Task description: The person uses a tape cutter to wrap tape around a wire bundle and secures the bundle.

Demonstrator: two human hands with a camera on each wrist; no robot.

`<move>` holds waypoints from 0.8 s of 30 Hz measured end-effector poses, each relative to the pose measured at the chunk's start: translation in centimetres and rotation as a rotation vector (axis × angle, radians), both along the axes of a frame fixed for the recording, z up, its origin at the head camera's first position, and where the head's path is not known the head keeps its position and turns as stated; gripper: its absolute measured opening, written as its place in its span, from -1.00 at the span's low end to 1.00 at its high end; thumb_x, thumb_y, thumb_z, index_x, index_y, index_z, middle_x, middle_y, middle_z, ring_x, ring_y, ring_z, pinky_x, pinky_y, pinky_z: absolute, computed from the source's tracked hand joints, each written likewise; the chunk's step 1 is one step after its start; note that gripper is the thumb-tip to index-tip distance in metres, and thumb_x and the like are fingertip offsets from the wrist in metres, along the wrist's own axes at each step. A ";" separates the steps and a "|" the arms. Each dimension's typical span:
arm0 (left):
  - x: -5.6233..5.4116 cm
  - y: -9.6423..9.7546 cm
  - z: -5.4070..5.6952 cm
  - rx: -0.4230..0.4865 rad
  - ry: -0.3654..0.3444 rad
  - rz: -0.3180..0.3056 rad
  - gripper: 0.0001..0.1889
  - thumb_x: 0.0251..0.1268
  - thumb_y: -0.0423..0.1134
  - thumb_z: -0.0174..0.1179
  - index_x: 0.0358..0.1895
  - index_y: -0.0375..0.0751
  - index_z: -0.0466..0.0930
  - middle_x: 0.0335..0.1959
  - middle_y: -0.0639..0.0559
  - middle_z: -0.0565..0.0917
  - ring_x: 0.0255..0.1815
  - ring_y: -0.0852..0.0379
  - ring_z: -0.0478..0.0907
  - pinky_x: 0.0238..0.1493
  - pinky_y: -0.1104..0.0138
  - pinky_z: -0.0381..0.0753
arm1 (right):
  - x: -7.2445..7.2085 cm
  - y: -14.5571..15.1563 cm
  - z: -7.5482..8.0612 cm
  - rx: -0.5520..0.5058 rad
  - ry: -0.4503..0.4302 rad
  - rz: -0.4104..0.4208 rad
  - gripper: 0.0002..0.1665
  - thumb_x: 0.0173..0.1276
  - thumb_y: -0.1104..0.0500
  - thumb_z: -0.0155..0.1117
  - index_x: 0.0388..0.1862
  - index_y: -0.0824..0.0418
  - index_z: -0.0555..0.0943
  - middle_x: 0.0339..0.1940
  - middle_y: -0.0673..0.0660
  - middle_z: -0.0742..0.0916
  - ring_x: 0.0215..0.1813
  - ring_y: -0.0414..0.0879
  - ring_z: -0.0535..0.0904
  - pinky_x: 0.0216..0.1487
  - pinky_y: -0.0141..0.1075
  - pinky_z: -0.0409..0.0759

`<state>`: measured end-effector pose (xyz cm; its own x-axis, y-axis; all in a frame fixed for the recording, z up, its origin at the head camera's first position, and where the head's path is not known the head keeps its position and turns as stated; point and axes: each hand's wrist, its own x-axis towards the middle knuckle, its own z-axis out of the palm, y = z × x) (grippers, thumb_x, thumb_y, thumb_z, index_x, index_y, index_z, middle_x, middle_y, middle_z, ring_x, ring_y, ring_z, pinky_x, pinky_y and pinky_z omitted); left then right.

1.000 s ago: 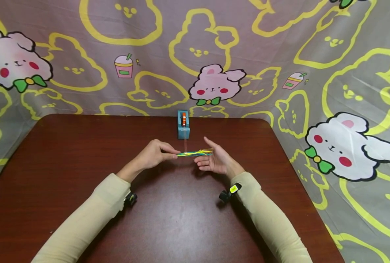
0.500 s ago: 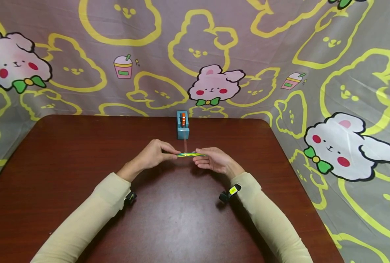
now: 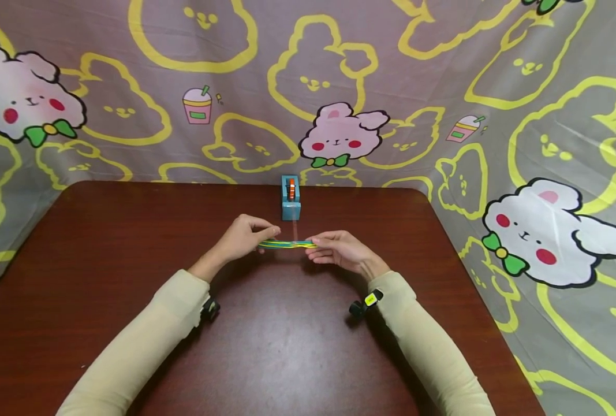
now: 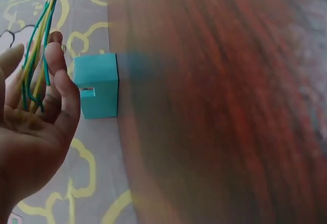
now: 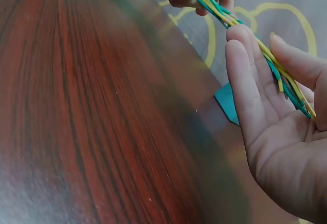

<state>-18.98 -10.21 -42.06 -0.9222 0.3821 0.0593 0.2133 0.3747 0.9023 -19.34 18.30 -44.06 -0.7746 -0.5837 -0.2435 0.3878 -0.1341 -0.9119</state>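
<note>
A bundle of thin yellow and green wires [image 3: 287, 245] is held level between my two hands, above the table in front of a blue tape dispenser [image 3: 290, 211]. A clear tape strip [image 3: 294, 230] runs from the dispenser to the bundle's middle. My left hand [image 3: 240, 238] has its thumb lifted off the wires; in the left wrist view the loose wire ends [image 4: 33, 89] lie across its relaxed fingers. My right hand [image 3: 341, 248] pinches the bundle near its right end between thumb and fingers. The right wrist view shows uneven ends [image 5: 291, 94] over that palm.
The dark brown table [image 3: 292, 346] extends around both arms. A patterned curtain [image 3: 235, 144] hangs behind its far edge and along the right side. An orange tape roll [image 3: 291, 189] sits in the dispenser.
My right hand has closed its spread thumb onto the bundle. The left thumb has let go and lifted, that hand has shifted left, and more of the wires' left end shows.
</note>
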 end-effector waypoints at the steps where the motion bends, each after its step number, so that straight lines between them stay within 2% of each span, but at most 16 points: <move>1: -0.1 -0.1 -0.1 0.019 -0.011 0.014 -0.69 0.44 -0.14 0.27 -0.07 -0.38 0.76 -0.25 -0.11 0.78 -0.60 -0.05 0.64 -0.50 0.16 0.65 | 0.0 0.1 0.0 -0.002 0.013 0.008 -0.73 0.57 0.37 0.05 -0.06 0.28 0.72 -0.24 0.27 0.78 -0.21 -0.01 0.76 -0.05 -0.16 0.70; 4: -0.5 -0.3 -0.4 0.069 -0.055 0.041 -0.62 0.51 -0.11 0.19 -0.07 -0.45 0.73 -0.24 -0.19 0.77 -0.64 0.02 0.62 -0.53 0.21 0.64 | -0.2 0.3 -0.1 -0.007 0.049 0.028 -0.73 0.56 0.38 0.07 -0.03 0.28 0.72 -0.23 0.28 0.78 -0.21 0.00 0.76 -0.02 -0.13 0.69; 8: -0.5 -0.4 -0.5 0.106 -0.161 0.059 -0.53 0.53 -0.01 0.15 -0.04 -0.47 0.71 -0.09 -0.24 0.74 -0.63 0.05 0.62 -0.49 0.24 0.66 | -0.3 0.5 -0.1 0.010 0.096 0.048 -0.73 0.55 0.39 0.09 0.04 0.31 0.71 -0.22 0.27 0.78 -0.20 0.01 0.76 -0.02 -0.12 0.69; 11: -0.4 -0.3 -0.3 0.128 -0.255 0.044 -0.46 0.51 0.08 0.13 0.01 -0.46 0.70 -0.03 -0.26 0.72 -0.63 0.06 0.61 -0.47 0.24 0.67 | -0.4 0.7 -0.2 0.031 0.131 0.057 -0.72 0.54 0.38 0.11 0.11 0.37 0.67 -0.20 0.27 0.78 -0.20 0.01 0.75 -0.04 -0.13 0.70; 16: -0.2 0.0 0.1 0.170 -0.390 -0.006 -0.37 0.50 0.18 0.09 0.08 -0.44 0.66 -0.17 -0.37 0.73 -0.63 0.08 0.59 -0.48 0.27 0.67 | -0.5 0.7 -0.3 0.080 0.209 0.052 -0.64 0.51 0.37 0.16 0.21 0.51 0.56 -0.16 0.33 0.77 -0.18 0.04 0.74 -0.05 -0.11 0.70; 19: -0.1 0.2 0.2 0.181 -0.431 -0.034 -0.35 0.49 0.19 0.08 0.11 -0.44 0.63 -0.17 -0.39 0.73 -0.62 0.09 0.60 -0.47 0.28 0.66 | -0.4 0.6 -0.5 0.145 0.291 0.041 -0.62 0.50 0.35 0.20 0.21 0.53 0.56 -0.14 0.40 0.75 -0.17 0.10 0.73 -0.05 -0.08 0.70; 24: 0.0 0.3 0.2 0.196 -0.446 -0.046 -0.46 0.49 0.07 0.16 0.10 -0.43 0.64 -0.15 -0.41 0.72 -0.63 0.11 0.58 -0.48 0.30 0.66 | -0.5 0.6 -0.6 0.260 0.478 0.024 -0.69 0.46 0.31 0.28 0.12 0.38 0.68 -0.15 0.42 0.75 -0.16 0.28 0.70 -0.07 0.00 0.70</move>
<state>-19.01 -9.87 -41.86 -0.8565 0.4441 -0.2631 -0.1979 0.1881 0.9620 -19.88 18.93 -44.66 -0.8217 -0.5699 -0.0062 -0.0776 0.1227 -0.9894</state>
